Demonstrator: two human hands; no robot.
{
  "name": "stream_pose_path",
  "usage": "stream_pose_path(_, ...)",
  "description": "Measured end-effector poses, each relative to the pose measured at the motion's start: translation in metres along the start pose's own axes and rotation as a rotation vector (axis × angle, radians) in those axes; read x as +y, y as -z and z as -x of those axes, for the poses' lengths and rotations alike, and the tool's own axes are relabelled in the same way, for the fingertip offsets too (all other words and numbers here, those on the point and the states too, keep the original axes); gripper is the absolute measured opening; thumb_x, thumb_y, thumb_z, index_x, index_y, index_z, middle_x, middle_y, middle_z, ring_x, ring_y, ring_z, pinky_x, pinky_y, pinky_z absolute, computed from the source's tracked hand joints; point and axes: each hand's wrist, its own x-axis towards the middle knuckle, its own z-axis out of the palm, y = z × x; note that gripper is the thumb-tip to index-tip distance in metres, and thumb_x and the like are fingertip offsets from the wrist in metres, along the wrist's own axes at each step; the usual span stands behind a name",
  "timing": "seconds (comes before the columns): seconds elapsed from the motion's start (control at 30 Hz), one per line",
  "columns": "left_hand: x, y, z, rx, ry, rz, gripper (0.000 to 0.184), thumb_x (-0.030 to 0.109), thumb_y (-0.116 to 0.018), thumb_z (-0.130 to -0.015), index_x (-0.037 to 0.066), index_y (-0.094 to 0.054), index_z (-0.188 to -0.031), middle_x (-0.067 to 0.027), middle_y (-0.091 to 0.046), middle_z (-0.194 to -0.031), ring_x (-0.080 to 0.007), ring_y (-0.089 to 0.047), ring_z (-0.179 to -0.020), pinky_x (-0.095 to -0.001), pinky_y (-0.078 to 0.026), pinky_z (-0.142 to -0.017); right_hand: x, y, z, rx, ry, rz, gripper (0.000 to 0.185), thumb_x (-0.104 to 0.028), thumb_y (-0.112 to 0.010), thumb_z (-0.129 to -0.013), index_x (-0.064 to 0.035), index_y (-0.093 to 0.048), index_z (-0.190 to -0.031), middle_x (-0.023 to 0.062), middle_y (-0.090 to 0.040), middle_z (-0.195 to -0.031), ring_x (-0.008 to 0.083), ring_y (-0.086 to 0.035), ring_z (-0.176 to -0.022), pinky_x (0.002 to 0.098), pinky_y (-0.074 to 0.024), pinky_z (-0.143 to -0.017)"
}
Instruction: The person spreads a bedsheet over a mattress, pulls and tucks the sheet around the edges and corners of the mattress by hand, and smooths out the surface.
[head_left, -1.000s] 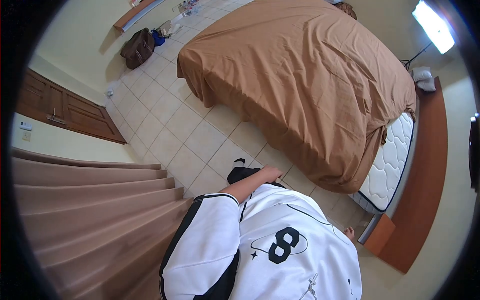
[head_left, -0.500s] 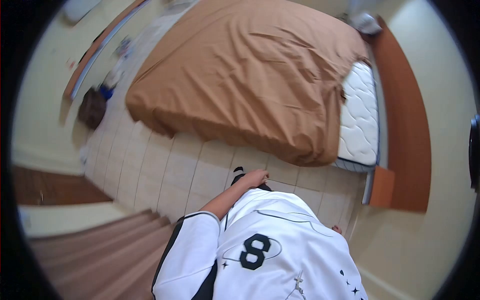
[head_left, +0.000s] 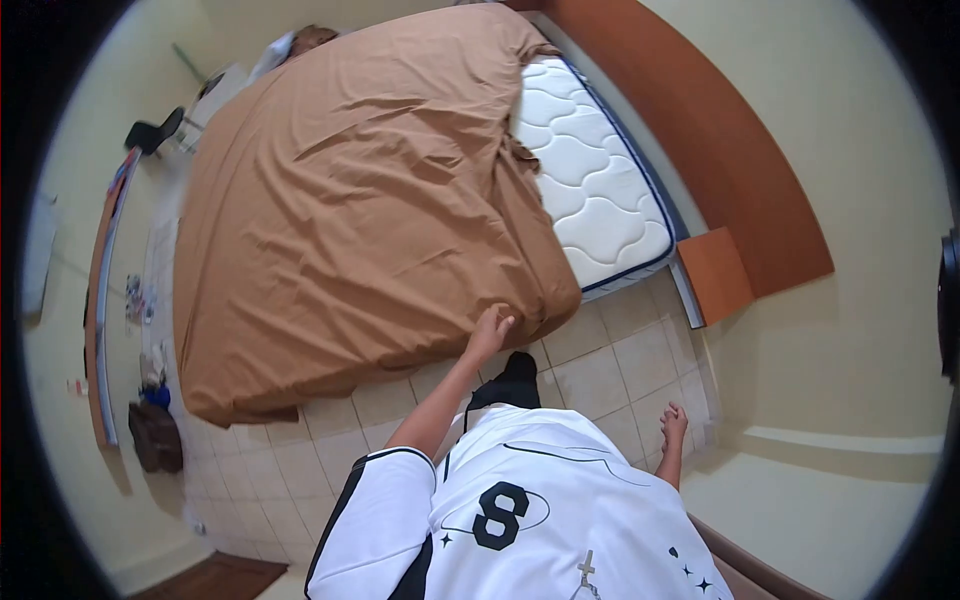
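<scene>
My left hand (head_left: 489,331) is at the near edge of a brown bed sheet (head_left: 350,220), close to its right corner. Its fingers look closed on a small pinch of the cloth. The sheet lies wrinkled over most of the bed and hangs down the near side. On the right, a strip of white quilted mattress (head_left: 600,190) with dark blue piping shows bare. My right hand (head_left: 674,425) hangs low at my right side, over the tiles, holding nothing, with its fingers loosely curled and apart.
An orange-brown headboard (head_left: 720,130) runs along the right wall, with a small wooden side panel (head_left: 715,275) at the bed's near corner. A brown bag (head_left: 155,437) sits on the floor at left, below a wall shelf (head_left: 103,310). Pale tiles (head_left: 590,375) cover the floor.
My view has turned and moved closer to the bed. My left hand has gone from in front of my body forward to the sheet's edge. More of my right hand now shows.
</scene>
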Motion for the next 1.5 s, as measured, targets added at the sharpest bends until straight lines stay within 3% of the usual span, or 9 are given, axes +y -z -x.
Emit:
stream_pose_path(0.13, 0.005, -0.024, -0.104, 0.070, 0.093, 0.016, 0.031, 0.021, -0.053, -0.089, 0.005, -0.050, -0.115, -0.0123, -0.057, -0.095, -0.0242, -0.056, -0.085, -0.0346, -0.045, -0.078, -0.026, -0.010, -0.041, -0.022, 0.093, 0.109, 0.031, -0.008, -0.053, -0.081, -0.0074, -0.057, -0.112, 0.0047, -0.060, -0.085, 0.0110, -0.054, -0.071, 0.0231, -0.0401, -0.052)
stream_pose_path(0.2, 0.011, -0.027, -0.154, 0.147, 0.071, 0.009, 0.034, 0.024, -0.053, -0.087, 0.006, -0.048, -0.116, -0.0192, -0.055, -0.101, -0.0334, -0.056, -0.087, -0.0393, -0.044, -0.079, -0.060, -0.013, -0.048, -0.019, 0.096, 0.170, 0.031, -0.008, -0.054, -0.081, -0.0073, -0.058, -0.111, 0.0061, -0.061, -0.085, 0.0125, -0.056, -0.072, 0.0251, -0.0427, -0.057)
stream_pose_path(0.37, 0.007, -0.037, -0.261, 0.191, -0.005, -0.043, 0.037, 0.021, -0.055, -0.086, 0.006, -0.047, -0.118, -0.0203, -0.054, -0.103, -0.0341, -0.053, -0.092, -0.0400, -0.043, -0.083, -0.101, -0.033, -0.069, -0.011, 0.100, 0.327, 0.030, -0.011, -0.059, -0.080, -0.0093, -0.060, -0.110, 0.0118, -0.064, -0.090, 0.0204, -0.061, -0.084, 0.0308, -0.0473, -0.075)
stream_pose_path(0.5, -0.001, -0.039, -0.321, 0.103, 0.099, -0.104, 0.040, 0.019, -0.057, -0.084, 0.006, -0.046, -0.121, -0.0220, -0.053, -0.107, -0.0356, -0.051, -0.098, -0.0414, -0.041, -0.086, -0.088, -0.037, -0.083, -0.047, 0.016, 0.383, 0.030, -0.014, -0.061, -0.078, -0.0082, -0.061, -0.108, 0.0124, -0.064, -0.087, 0.0207, -0.061, -0.081, 0.0304, -0.0474, -0.074)
stream_pose_path(0.73, 0.019, -0.052, -0.342, -0.040, 0.108, -0.235, 0.047, 0.022, -0.058, -0.084, 0.007, -0.041, -0.125, -0.0237, -0.048, -0.115, -0.0393, -0.047, -0.107, -0.0428, -0.039, -0.090, -0.104, -0.040, -0.115, -0.064, -0.111, 0.334, 0.028, -0.012, -0.061, -0.078, -0.0069, -0.062, -0.106, 0.0102, -0.064, -0.083, 0.0177, -0.060, -0.077, 0.0293, -0.0473, -0.071)
stream_pose_path(0.93, 0.008, -0.060, -0.334, -0.050, 0.170, -0.327, 0.043, 0.018, -0.059, -0.083, 0.007, -0.044, -0.122, -0.0224, -0.051, -0.111, -0.0344, -0.053, -0.100, -0.0407, -0.042, -0.086, -0.169, -0.064, -0.204, -0.108, 0.021, 0.252, 0.028, -0.012, -0.060, -0.080, -0.0061, -0.061, -0.107, 0.0088, -0.064, -0.085, 0.0170, -0.060, -0.079, 0.0293, -0.0473, -0.072)
stream_pose_path(1.07, 0.039, -0.074, -0.320, -0.088, 0.190, -0.435, 0.040, 0.023, -0.058, -0.083, 0.009, -0.046, -0.118, -0.0223, -0.050, -0.108, -0.0401, -0.050, -0.100, -0.0446, -0.042, -0.084, -0.225, -0.094, -0.287, -0.178, 0.115, 0.262, 0.029, -0.013, -0.060, -0.080, -0.0055, -0.061, -0.108, 0.0107, -0.064, -0.090, 0.0184, -0.060, -0.083, 0.0297, -0.0469, -0.076)
stream_pose_path(1.23, 0.057, -0.138, -0.311, -0.200, -0.059, -0.576, 0.027, 0.023, -0.058, -0.081, 0.010, -0.053, -0.104, -0.0168, -0.055, -0.095, -0.0353, -0.055, -0.088, -0.0457, -0.044, -0.075, -0.309, -0.134, -0.377, -0.263, 0.215, 0.298, 0.032, -0.016, -0.061, -0.080, -0.0059, -0.060, -0.110, 0.0133, -0.064, -0.098, 0.0228, -0.061, -0.089, 0.0319, -0.0467, -0.080)
stream_pose_path(1.5, 0.104, -0.262, -0.338, -0.445, 0.046, -0.873, 0.042, 0.036, -0.067, -0.073, 0.007, -0.052, -0.099, -0.0141, -0.056, -0.092, -0.0295, -0.058, -0.086, -0.0434, -0.046, -0.073, -0.365, -0.194, -0.551, -0.337, 0.382, 0.444, 0.047, -0.024, -0.062, -0.079, -0.0090, -0.051, -0.122, 0.0197, -0.050, -0.120, 0.0344, -0.046, -0.112, 0.0390, -0.0370, -0.096)
